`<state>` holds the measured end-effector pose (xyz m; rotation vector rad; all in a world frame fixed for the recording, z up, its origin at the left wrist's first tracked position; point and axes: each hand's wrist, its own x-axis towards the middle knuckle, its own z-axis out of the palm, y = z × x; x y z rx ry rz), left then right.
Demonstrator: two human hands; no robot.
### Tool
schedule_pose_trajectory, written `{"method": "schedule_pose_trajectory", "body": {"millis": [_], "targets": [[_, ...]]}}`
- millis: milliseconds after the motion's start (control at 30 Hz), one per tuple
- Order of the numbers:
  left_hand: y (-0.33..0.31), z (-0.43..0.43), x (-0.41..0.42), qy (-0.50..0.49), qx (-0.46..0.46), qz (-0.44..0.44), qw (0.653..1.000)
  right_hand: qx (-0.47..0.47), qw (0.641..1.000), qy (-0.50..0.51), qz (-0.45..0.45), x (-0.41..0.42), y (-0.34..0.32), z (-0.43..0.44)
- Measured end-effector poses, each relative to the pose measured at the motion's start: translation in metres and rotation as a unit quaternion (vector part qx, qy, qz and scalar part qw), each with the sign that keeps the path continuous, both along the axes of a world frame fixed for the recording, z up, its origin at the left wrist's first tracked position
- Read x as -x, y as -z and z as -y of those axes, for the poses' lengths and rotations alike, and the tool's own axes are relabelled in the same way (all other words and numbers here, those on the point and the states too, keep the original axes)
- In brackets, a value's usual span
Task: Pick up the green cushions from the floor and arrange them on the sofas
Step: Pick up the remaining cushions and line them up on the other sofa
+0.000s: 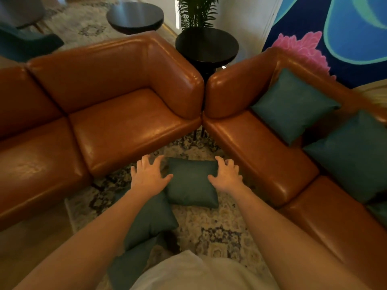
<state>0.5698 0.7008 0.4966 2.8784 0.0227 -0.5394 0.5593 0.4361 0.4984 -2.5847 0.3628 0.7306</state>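
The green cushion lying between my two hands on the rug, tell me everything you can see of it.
The green cushion is a square, plump pillow in dull teal-green fabric with pointed corners. It lies flat on the patterned rug, between the left sofa and the right sofa. Its near left corner meets a second green cushion. The left hand and right hand flank it, fingers spread, thumbs over its side edges; neither grips it yet.
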Motion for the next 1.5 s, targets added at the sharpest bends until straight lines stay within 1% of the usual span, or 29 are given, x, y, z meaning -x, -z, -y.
{"method": "schedule_pose_trajectory", "body": {"millis": [100, 200, 300, 433, 667, 867, 1033, 1167, 1267, 1433, 1500], "targets": [[0.002, -0.011, -0.018, 0.018, -0.003, -0.004, 1.000, 0.018, 1.000, -0.007, -0.004, -0.017, -0.002, -0.008], [-0.006, -0.020, -0.042, 0.036, -0.001, 0.011, 0.999, 0.033, 0.999, -0.004, 0.004, -0.040, -0.015, -0.004], [-0.017, -0.020, -0.065, 0.043, -0.004, 0.007, 0.999, 0.034, 0.999, 0.018, 0.006, -0.064, -0.027, 0.001], [-0.020, -0.012, -0.086, 0.048, -0.019, 0.011, 0.999, 0.031, 0.999, 0.020, 0.003, -0.084, -0.023, 0.002], [-0.007, 0.010, -0.120, 0.025, -0.031, -0.008, 0.999, 0.023, 0.999, 0.014, -0.025, -0.114, 0.006, 0.016], [0.027, 0.028, -0.142, -0.001, -0.036, -0.031, 0.999, 0.018, 0.998, 0.002, -0.058, -0.142, 0.054, 0.033], [0.087, 0.046, -0.155, -0.013, -0.049, -0.045, 0.998, -0.013, 0.998, 0.019, -0.065, -0.159, 0.118, 0.049], [0.158, 0.060, -0.158, -0.036, -0.042, -0.072, 0.996, -0.024, 0.996, 0.044, -0.068, -0.160, 0.191, 0.058], [0.224, 0.071, -0.166, -0.056, -0.033, -0.093, 0.993, -0.029, 0.995, 0.059, -0.074, -0.160, 0.259, 0.062], [0.324, 0.077, -0.179, -0.056, -0.028, -0.093, 0.994, -0.021, 0.994, 0.064, -0.088, -0.162, 0.363, 0.067], [0.380, 0.075, -0.185, -0.054, -0.028, -0.107, 0.992, -0.019, 0.992, 0.073, -0.104, -0.164, 0.417, 0.067]]}}
